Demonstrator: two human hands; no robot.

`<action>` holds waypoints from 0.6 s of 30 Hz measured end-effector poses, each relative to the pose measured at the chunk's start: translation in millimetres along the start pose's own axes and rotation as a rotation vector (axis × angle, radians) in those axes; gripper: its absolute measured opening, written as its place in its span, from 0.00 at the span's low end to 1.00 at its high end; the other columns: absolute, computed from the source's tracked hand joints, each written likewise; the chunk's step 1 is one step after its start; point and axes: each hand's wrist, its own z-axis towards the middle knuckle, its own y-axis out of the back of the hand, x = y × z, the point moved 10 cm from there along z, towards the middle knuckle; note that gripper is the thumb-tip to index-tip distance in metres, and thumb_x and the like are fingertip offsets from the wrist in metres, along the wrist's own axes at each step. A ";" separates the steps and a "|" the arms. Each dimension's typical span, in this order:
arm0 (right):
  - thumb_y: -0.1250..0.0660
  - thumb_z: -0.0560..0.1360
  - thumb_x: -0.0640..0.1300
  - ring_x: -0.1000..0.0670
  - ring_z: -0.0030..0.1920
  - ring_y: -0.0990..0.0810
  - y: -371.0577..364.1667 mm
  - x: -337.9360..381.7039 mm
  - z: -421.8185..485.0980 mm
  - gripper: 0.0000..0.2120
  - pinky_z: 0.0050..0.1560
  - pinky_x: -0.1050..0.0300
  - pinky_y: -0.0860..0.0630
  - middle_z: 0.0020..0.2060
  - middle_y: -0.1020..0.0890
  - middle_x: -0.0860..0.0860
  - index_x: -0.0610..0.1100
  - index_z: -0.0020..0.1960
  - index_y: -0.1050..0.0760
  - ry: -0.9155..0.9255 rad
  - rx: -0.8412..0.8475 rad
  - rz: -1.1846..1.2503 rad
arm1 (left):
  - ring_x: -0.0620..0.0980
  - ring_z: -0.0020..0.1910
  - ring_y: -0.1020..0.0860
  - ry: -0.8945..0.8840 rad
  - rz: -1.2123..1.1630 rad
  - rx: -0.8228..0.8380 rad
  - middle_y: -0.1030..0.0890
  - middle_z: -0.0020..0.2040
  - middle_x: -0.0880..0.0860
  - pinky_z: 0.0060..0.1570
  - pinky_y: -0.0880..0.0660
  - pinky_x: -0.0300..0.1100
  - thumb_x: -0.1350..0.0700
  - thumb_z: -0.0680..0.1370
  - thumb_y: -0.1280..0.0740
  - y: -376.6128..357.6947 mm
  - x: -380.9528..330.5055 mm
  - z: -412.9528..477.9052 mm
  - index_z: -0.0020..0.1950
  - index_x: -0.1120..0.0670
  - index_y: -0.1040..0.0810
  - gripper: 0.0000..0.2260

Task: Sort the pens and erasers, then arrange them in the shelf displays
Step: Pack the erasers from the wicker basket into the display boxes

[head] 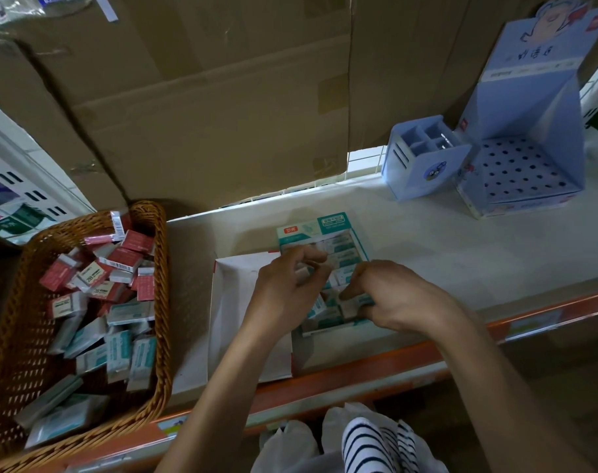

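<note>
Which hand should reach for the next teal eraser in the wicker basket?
Probably the left. The left hand is nearer the wicker basket, which stands left of the display box. The right hand is farther away and pinches a teal eraser in the box.

Dim, soft light; wide-angle bending at edges.

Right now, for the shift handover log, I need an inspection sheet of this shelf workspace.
Surface: white shelf, orange front edge.
Job's things: teal eraser box, part filled; wicker basket of mixed red and teal erasers; open white box.
Clutter: plastic bags below the shelf.
Grippers: left hand curled over the box, hold unclear; right hand pinches a teal eraser.
Cables: nothing seen.
Surroundings: cardboard cartons behind; empty blue pen holder and holed stand at right.
</note>
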 end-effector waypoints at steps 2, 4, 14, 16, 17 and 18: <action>0.35 0.74 0.39 0.47 0.62 0.27 -0.8 0.1 1.0 0.21 0.61 0.57 0.29 0.64 0.25 0.48 0.50 0.66 0.27 -0.004 0.029 -0.014 | 0.39 0.50 0.25 0.015 0.009 0.002 0.24 0.51 0.39 0.39 0.25 0.26 0.52 0.78 0.34 0.1 3.6 -0.2 0.52 0.45 0.24 0.04; 0.34 0.73 0.38 0.48 0.58 0.25 2.5 -0.9 1.6 0.19 0.57 0.56 0.26 0.60 0.23 0.48 0.49 0.63 0.25 -0.011 0.025 0.003 | 0.40 0.51 0.24 0.064 -0.038 0.016 0.24 0.52 0.39 0.43 0.23 0.31 0.53 0.78 0.33 -1.8 9.5 -0.4 0.51 0.44 0.25 0.04; 0.35 0.72 0.38 0.47 0.51 0.23 -0.2 -0.4 6.9 0.10 0.44 0.58 0.28 0.52 0.20 0.49 0.48 0.51 0.22 0.011 -0.032 -0.039 | 0.52 0.57 0.23 0.148 -0.488 0.079 0.22 0.59 0.53 0.47 0.23 0.43 0.73 0.72 0.35 -1.0 12.2 -5.3 0.51 0.52 0.23 0.17; 0.34 0.74 0.42 0.48 0.50 0.22 6.0 -0.4 7.3 0.08 0.45 0.57 0.26 0.50 0.19 0.49 0.48 0.53 0.23 0.008 -0.095 -0.010 | 0.49 0.55 0.21 0.111 -0.459 0.033 0.21 0.56 0.51 0.46 0.21 0.40 0.71 0.72 0.32 4.5 10.5 -5.4 0.50 0.51 0.23 0.15; 0.33 0.74 0.43 0.49 0.49 0.22 10.4 -0.8 6.9 0.09 0.46 0.56 0.25 0.50 0.19 0.51 0.48 0.54 0.24 0.006 -0.140 0.049 | 0.49 0.54 0.21 0.098 -0.445 0.011 0.21 0.55 0.50 0.47 0.20 0.41 0.70 0.71 0.30 7.2 10.4 -5.6 0.48 0.51 0.23 0.15; 0.32 0.73 0.45 0.51 0.48 0.21 15.1 -0.9 5.9 0.12 0.47 0.56 0.25 0.49 0.20 0.52 0.49 0.57 0.25 0.005 -0.183 0.136 | 0.49 0.53 0.21 0.089 -0.426 -0.011 0.20 0.53 0.49 0.48 0.20 0.44 0.69 0.71 0.29 10.4 10.3 -5.8 0.47 0.51 0.24 0.14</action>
